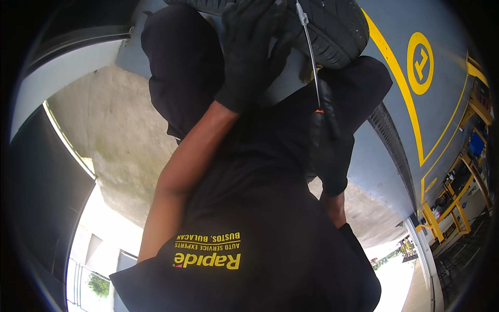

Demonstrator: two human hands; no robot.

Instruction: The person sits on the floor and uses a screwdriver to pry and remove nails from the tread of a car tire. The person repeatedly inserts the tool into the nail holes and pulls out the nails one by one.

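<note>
You had a black rubber tire (340,31) with a grooved, rounded tread ahead of you, and the slim rod tool (313,62) reached over its near side. That tool was a thin, straight, shiny metal shaft with a pale, thicker far end and an orange-red band beside your grip. Its long axis ran away from you, leaning slightly left, the pale end pointing over the tire. Your right hand (332,138), in a dark glove, was clamped around the tool's near end, closer to you than the tire. Your left hand (249,57), gloved in matte black fabric, lay over the tire's near edge, left of the tool; whether its fingers gripped anything, you could not tell. Smooth grey painted floor (392,96) with a curving yellow stripe (397,67) spread right of the tire.
</note>
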